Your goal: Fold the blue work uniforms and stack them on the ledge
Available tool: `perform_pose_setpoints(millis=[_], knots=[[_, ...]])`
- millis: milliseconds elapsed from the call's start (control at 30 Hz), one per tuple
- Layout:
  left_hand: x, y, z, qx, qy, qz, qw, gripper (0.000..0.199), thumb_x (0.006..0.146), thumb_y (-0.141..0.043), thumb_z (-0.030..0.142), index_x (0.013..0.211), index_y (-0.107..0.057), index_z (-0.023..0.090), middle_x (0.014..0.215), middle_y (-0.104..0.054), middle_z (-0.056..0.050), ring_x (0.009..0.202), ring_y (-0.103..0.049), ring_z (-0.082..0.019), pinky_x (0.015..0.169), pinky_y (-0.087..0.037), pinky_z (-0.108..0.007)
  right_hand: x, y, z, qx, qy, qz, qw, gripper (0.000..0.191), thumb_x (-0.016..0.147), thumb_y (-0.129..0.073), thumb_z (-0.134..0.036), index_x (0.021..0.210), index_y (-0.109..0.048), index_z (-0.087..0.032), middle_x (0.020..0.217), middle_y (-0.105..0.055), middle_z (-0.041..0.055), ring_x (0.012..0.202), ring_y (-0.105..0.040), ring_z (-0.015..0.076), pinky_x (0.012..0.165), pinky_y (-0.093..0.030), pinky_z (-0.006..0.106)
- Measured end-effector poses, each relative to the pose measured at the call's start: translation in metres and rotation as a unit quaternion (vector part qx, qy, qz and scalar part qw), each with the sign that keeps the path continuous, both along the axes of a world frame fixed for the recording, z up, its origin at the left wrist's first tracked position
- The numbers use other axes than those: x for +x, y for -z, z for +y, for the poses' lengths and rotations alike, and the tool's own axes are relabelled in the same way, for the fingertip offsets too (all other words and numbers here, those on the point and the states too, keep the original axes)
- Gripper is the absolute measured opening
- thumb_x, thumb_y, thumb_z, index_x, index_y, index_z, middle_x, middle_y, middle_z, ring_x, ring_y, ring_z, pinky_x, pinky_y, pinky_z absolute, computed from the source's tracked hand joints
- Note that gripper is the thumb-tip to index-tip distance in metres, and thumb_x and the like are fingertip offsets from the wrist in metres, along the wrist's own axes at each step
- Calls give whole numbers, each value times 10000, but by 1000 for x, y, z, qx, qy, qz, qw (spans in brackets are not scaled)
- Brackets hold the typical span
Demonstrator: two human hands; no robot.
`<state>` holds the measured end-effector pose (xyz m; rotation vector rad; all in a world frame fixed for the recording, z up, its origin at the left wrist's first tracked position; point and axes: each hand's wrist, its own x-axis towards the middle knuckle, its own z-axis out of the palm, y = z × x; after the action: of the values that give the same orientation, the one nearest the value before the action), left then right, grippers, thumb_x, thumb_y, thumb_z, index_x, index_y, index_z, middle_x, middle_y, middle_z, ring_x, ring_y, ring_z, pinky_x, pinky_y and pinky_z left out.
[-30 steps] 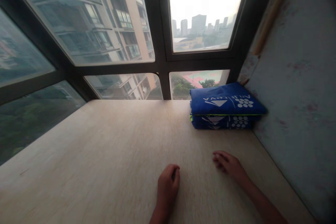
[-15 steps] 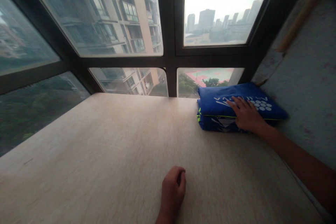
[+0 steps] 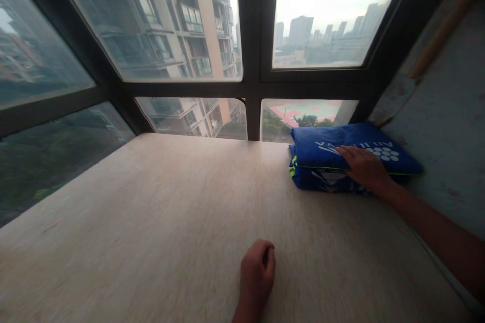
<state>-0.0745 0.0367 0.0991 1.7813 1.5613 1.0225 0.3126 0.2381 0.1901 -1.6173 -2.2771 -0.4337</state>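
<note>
A blue folded fabric bundle (image 3: 314,149) with white lettering, white dots and a thin yellow-green edging lies on the pale window ledge (image 3: 159,212), at the right against the wall. My right hand (image 3: 367,166) rests palm down on its upper front edge. The fingers stretch across the printed top and cover part of the letters. Lower down, near the middle, my left hand (image 3: 257,270) is held in a loose fist on or just over the ledge. Nothing shows inside its curled fingers, and it is apart from the bundle.
Dark window frames (image 3: 253,50) rise behind the ledge and along its left side. A patterned wall (image 3: 450,126) borders the right, with a brown wooden strip (image 3: 435,40) higher up. Buildings and trees show through the glass.
The view has shifted slightly, so everything sits a little further right. The fingers of my right hand are closer together on the bundle. My left hand keeps its curled shape.
</note>
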Motion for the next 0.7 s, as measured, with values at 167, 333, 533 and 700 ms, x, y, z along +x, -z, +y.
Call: perform_pose_setpoints(millis=[167, 333, 533, 700], knots=[[0, -2, 0, 3, -1, -6, 1000, 184, 907, -497, 232, 811, -647, 188, 753, -671, -56, 672, -614, -169, 607, -421, -246, 10, -7, 4, -47, -38, -2, 998, 666, 769, -715, -191, 1401, -522, -99, 1420, -511, 234, 1291, -483, 305, 1035, -342, 418], [0, -2, -1, 3, -5, -12, 1000, 179, 906, -500, 230, 817, -649, 187, 762, -677, -62, 680, -618, -171, 608, -430, -247, 28, -17, 17, -55, -18, 71, 996, 576, 942, -567, -422, 1400, -518, -76, 1424, -520, 217, 1313, -481, 265, 1024, -361, 371], [0, -1, -1, -4, -7, 11, 1000, 185, 911, -470, 208, 841, -640, 190, 799, -685, -54, 730, -633, -169, 670, -454, -259, 20, -13, 26, -87, 85, -15, 992, 561, 958, -509, -444, 1429, -485, -139, 1436, -533, 169, 1302, -494, 293, 1053, -338, 409], [0, 0, -2, -21, -9, 8, 1000, 187, 917, -465, 220, 848, -637, 195, 793, -679, -47, 717, -628, -168, 656, -445, -262, 3, 0, 16, -53, 120, -73, 989, 466, 971, -459, -411, 1316, -587, -125, 1308, -632, 192, 1155, -594, 296, 954, -383, 387]])
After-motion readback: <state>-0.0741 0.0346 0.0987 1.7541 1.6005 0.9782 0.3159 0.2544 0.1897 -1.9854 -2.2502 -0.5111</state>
